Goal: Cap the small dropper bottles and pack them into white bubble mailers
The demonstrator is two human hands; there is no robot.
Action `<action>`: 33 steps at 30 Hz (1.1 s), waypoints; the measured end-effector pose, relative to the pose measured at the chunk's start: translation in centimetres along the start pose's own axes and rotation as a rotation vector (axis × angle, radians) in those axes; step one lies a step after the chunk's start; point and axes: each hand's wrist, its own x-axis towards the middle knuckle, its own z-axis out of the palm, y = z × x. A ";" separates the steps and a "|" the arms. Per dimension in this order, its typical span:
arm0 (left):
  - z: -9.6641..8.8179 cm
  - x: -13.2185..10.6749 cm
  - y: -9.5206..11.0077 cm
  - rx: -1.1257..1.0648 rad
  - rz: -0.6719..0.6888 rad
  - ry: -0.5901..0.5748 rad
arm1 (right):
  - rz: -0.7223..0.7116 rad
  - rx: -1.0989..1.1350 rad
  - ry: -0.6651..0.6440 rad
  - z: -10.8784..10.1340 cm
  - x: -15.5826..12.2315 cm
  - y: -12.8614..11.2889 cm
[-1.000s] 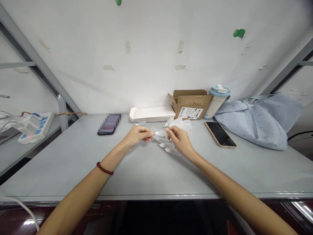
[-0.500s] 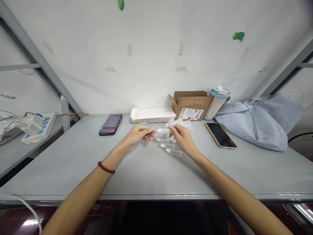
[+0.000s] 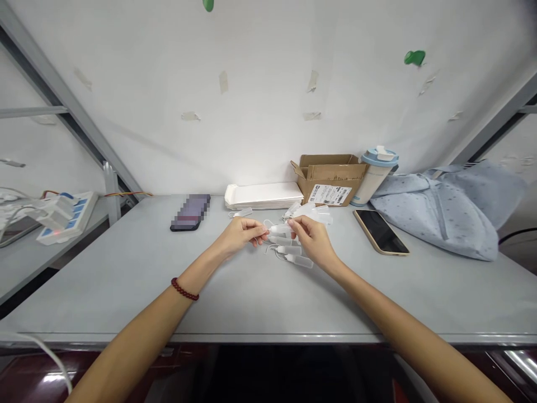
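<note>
Between my two hands is a small translucent plastic bottle [image 3: 279, 229] with a narrow nozzle end and a thin white cord. My right hand [image 3: 314, 238] is closed around its rear end with thumb and fingers. At the nozzle end, the fingertips of my left hand [image 3: 242, 235] are pinched together; what they grip there, perhaps the cord, is too small to make out. Just below lie more such bottles, one of them a corded bottle [image 3: 300, 261] lying on its side. Behind my right hand is a heap of similar bottles [image 3: 308, 210], partly hidden. A single bottle [image 3: 243, 212] lies beyond my left hand.
On the grey table [image 3: 251, 302] stand a stack of white flat boxes [image 3: 264, 195], an open cardboard box [image 3: 331, 179] and a lidded cup [image 3: 373, 176]. Phones lie left [image 3: 190, 212] and right [image 3: 381, 232]. A blue cloth bag [image 3: 436, 212] is at right, a power strip [image 3: 69, 218] at left.
My hands and the held bottle have come down slightly toward the table. The single bottle beyond my left hand shows more fully. The camera view has shifted a little.
</note>
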 end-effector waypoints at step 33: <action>-7.0 2.2 -3.3 0.745 -0.202 0.321 | -0.331 -0.593 -0.335 0.3 0.5 1.5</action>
